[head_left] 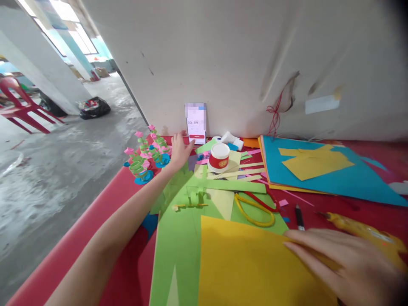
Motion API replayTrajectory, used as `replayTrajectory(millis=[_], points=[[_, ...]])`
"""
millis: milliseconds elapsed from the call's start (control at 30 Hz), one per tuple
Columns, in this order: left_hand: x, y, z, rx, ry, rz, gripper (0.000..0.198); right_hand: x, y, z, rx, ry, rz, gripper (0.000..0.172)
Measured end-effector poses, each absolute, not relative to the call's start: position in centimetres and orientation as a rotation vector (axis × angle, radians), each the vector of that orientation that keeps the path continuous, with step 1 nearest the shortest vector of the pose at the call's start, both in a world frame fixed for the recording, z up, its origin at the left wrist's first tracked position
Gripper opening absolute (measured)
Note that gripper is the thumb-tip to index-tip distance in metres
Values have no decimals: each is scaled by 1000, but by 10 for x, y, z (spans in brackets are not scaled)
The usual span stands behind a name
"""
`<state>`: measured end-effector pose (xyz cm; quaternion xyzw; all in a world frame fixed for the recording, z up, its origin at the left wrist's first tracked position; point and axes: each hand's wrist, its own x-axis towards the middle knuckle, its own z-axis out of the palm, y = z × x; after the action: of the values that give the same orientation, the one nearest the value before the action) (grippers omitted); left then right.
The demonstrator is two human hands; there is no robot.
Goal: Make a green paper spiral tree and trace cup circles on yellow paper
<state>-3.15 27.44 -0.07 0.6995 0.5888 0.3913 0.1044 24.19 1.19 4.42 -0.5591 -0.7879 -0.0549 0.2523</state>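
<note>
Left hand [180, 151], fingers spread, lies at the foot of a phone [195, 123] leaning on the wall at the far edge of the red counter [95, 238]. Right hand [347, 263] rests flat, fingers extended, on yellow paper [248, 263] nearby, beside a glue gun [366, 231].

Outstretched open left hand [179, 152]; flat, open right hand [347, 263].

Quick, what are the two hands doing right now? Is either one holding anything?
Left hand: open, holding nothing, reaching toward the phone.
Right hand: open, lying flat on the yellow paper, holding nothing.
</note>
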Motion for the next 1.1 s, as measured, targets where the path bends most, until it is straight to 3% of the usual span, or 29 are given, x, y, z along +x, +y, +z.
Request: replayTrajectory(millis=[133,267,367,533,733,1100], points=[[-19,188,49,2203,1385,1088,18,241,11,55,-1421,-2338,-99,28],[-3,95,94,2433,808,693,14,227,1,74,-1462,-2255,-97,33],[6,51,106,2630,637,617,15,214,-10,87,-1439,-2231,-37,31],[7,25,107,2717,632,705,16,199,-26,101,-1344,-2215,15,31],[3,6,116,2856,702,756,14,183,-41,117,-1284,-2221,-298,28],[-22,8,114,2738,954,952,8,188,-48,120,-1333,-2125,-358,27]])
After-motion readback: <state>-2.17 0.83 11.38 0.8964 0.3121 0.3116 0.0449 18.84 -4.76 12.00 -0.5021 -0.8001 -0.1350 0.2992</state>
